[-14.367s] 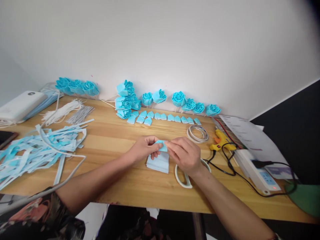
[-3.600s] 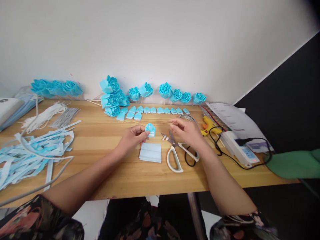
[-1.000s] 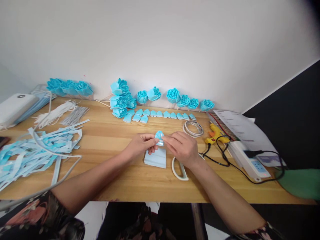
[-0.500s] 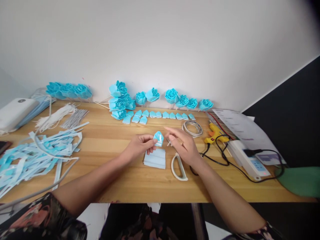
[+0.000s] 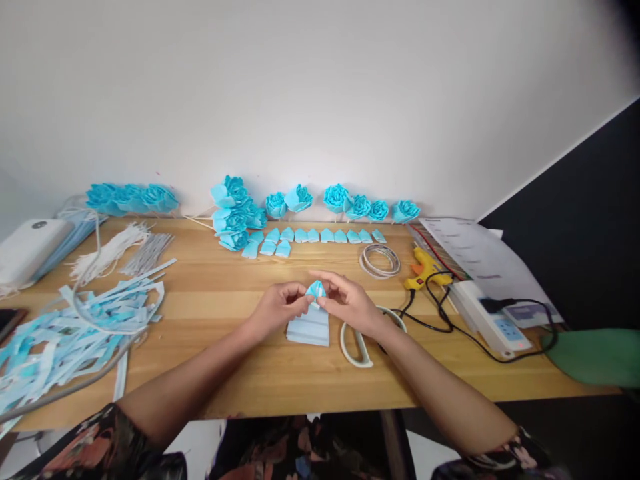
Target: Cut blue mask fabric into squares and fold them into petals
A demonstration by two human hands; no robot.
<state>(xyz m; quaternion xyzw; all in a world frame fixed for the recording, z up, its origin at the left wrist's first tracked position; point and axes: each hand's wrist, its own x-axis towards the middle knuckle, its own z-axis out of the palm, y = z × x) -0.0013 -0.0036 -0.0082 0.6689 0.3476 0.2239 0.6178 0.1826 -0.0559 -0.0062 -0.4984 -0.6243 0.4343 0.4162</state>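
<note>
My left hand pinches the left side of a small folded blue petal piece with white strips on its face. On its other side, the thumb and fingers of my right hand close on the same piece. Just below lies a flat, pleated pale blue rectangle of mask fabric, its top edge partly covered by the hands. White-handled scissors lie under my right wrist, which hides much of them.
Blue fabric flowers lean along the wall behind rows of folded petals. Tape rolls, a yellow glue gun and a power strip sit at right. Cut blue strips and a grey cable heap at left.
My right hand has moved left and now grips the petal piece together with my left hand. The small white sliver seen at its fingers earlier no longer shows there. The view has shifted slightly.
</note>
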